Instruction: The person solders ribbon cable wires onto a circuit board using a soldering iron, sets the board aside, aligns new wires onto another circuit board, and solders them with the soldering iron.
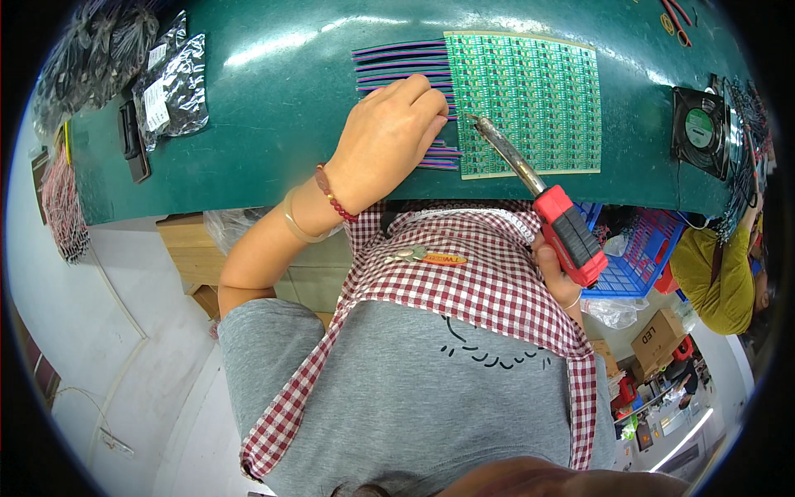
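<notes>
A green panel of many small circuit boards (530, 103) lies on the table in front of me. Thin dark multicoloured wires (402, 56) run in rows from its left edge. My left hand (393, 132) rests over these wires with its fingers curled together; a wire end (451, 118) comes out beside the fingertips at the panel's edge. The fingertips themselves are partly hidden. In my right hand (556, 272), near the table's front edge, is a red and black soldering iron (570, 234). Its metal tip points up-left to the panel's left columns, close to that wire end; contact is hard to tell.
A black fan (701, 131) stands at the right, beside bundled wires. Plastic bags (174, 95) and a black flat object (132, 141) lie at the left. Red-handled scissors (681, 31) sit far right. Below the table is a blue crate (633, 257); another person (716, 277) sits right.
</notes>
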Available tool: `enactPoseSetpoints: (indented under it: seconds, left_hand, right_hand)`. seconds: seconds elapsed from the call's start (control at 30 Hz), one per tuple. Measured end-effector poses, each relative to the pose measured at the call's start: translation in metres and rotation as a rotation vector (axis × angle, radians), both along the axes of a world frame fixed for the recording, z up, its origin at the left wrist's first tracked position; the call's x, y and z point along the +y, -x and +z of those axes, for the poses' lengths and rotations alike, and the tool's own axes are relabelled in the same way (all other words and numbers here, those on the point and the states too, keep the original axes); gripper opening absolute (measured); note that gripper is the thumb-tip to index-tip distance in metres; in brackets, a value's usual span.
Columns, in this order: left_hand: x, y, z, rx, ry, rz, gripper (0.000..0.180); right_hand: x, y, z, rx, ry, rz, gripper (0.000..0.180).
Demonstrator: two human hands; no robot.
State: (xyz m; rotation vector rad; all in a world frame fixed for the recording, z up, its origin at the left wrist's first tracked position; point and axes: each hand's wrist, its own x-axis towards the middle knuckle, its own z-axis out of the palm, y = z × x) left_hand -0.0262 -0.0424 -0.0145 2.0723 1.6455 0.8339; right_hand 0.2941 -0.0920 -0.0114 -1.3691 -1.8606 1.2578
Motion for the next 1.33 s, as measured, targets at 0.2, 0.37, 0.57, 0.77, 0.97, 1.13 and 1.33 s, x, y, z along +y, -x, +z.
enactPoseSetpoints:
  seconds: [0.2,0.37,0.57,0.77,0.97,1.13,1.33]
  left_hand:
    - [0.0,0.0,-0.002,0.001,-0.007,0.004,0.009]
    - [0.001,-0.003,-0.003,0.025,-0.013,0.018,0.008]
    - [0.002,-0.004,-0.008,0.059,-0.093,0.034,0.01]
    - [0.0,-0.007,-0.012,0.245,-0.146,0.051,0.015]
    - [0.0,-0.011,-0.008,0.305,-0.175,0.074,0.016]
    - [0.0,-0.012,-0.006,0.388,-0.19,0.065,0.017]
    - [0.004,-0.016,-0.003,0.387,-0.116,0.058,0.017]
  right_hand:
    - [0.0,-0.001,-0.002,-0.008,-0.07,0.015,0.019]
    - [-0.001,-0.004,-0.003,-0.007,-0.06,-0.007,0.018]
    - [-0.001,-0.003,-0.001,-0.004,-0.043,-0.036,0.018]
    - [0.0,-0.01,-0.006,0.108,-0.035,0.063,0.029]
    - [-0.003,-0.004,-0.005,0.104,-0.049,-0.06,0.027]
    - [-0.001,-0.009,-0.007,0.104,-0.001,-0.035,0.035]
    - [-0.001,-0.001,-0.004,0.177,0.006,-0.098,0.037]
